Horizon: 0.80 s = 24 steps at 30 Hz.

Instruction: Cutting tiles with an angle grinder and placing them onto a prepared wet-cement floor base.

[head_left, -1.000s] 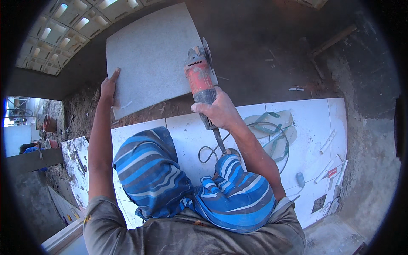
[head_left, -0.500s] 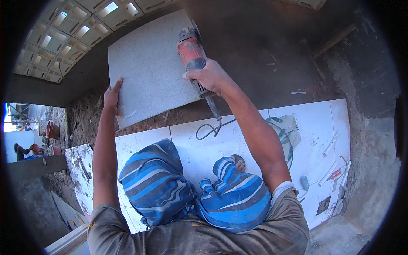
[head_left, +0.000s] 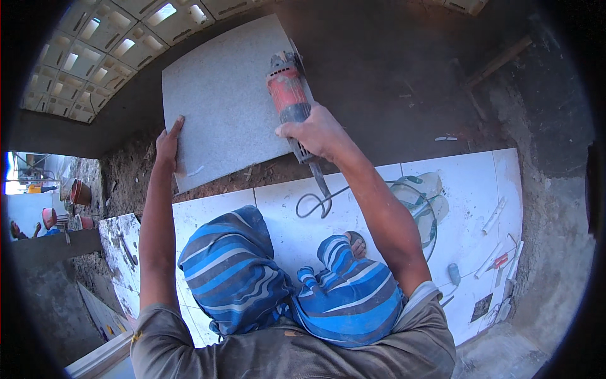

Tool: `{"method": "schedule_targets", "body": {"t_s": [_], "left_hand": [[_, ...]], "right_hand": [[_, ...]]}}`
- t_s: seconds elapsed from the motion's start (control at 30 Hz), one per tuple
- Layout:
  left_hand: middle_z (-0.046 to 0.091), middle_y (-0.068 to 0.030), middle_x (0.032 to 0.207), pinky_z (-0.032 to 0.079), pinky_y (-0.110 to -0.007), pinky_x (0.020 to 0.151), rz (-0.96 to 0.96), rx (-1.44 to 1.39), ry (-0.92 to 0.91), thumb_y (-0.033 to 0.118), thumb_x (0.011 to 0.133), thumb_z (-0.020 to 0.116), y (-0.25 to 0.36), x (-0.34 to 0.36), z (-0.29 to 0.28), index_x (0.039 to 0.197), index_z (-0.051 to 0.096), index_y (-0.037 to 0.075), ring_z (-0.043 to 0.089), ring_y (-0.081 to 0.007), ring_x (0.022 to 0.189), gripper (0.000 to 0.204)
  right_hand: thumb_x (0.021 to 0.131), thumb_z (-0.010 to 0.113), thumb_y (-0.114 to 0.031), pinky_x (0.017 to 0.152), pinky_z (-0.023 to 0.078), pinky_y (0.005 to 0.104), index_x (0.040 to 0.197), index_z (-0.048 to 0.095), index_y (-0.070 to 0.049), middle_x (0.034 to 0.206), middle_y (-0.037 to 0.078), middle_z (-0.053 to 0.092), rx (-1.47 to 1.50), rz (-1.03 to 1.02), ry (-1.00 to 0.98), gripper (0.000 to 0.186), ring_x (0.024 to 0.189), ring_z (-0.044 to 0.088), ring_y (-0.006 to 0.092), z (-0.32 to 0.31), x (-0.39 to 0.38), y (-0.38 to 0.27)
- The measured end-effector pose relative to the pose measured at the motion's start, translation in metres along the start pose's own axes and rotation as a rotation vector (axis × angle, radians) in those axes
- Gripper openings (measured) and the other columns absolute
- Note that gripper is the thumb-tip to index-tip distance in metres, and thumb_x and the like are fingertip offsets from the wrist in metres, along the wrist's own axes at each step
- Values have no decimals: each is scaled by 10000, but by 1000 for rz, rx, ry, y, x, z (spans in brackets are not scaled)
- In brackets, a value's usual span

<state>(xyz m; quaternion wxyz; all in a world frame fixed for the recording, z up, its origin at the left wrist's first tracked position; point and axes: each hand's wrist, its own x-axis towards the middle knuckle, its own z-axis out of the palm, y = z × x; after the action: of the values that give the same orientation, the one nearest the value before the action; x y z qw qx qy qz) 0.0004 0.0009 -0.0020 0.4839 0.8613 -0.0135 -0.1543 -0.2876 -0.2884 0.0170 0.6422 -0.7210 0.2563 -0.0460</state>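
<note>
A large pale grey tile [head_left: 221, 107] is tilted up in front of me. My left hand [head_left: 168, 142] grips its left edge, thumb on top and the other fingers hidden beneath. My right hand [head_left: 317, 131] is wrapped around the body of a red and black angle grinder [head_left: 288, 88]. The grinder lies along the tile's right edge, its disc [head_left: 296, 55] at that edge and seen nearly edge-on. From the grinder's rear end a dark cord [head_left: 320, 183] runs down and loops over the white floor tiles [head_left: 284, 189] by my right forearm.
A strip of rough soil [head_left: 126, 174] borders the white tiles. Coiled green hose or cable [head_left: 423, 202], thin tile offcuts [head_left: 494, 216] and a dark bottle-like object [head_left: 454, 273] lie at right. Perforated blocks [head_left: 120, 44] stand far left. A co-worker [head_left: 25, 232] is near buckets [head_left: 80, 192] at left.
The grinder and my right hand have shifted slightly toward me along the tile's right edge. My left hand stays on the tile. At far left, the co-worker and a reddish bucket have moved.
</note>
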Motion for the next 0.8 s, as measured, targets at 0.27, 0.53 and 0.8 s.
{"method": "schedule_targets", "body": {"t_s": [0.27,0.53,0.8], "left_hand": [[698,-158,1143,505,-396,939,0,15,-19,557,869,795,-2,8,-3,1344,588,-61,668,-246,998,806],[677,-173,1200,492,-405,964,1,41,-23,565,855,802,-11,16,-9,1362,569,-82,654,-253,1047,854],[694,-158,1148,513,-394,924,8,43,-2,565,862,795,1,2,-2,1341,593,-66,676,-249,983,817]], "right_hand": [[752,798,-325,686,491,340,870,642,-54,726,43,607,-12,-19,22,334,661,582,171,5,-41,17],[727,808,-386,978,508,399,1265,550,143,1105,281,671,-40,21,-34,798,1042,682,351,2,-62,12],[746,790,-365,754,508,343,1079,614,13,841,78,630,-56,5,44,534,758,603,197,10,-72,34]]}}
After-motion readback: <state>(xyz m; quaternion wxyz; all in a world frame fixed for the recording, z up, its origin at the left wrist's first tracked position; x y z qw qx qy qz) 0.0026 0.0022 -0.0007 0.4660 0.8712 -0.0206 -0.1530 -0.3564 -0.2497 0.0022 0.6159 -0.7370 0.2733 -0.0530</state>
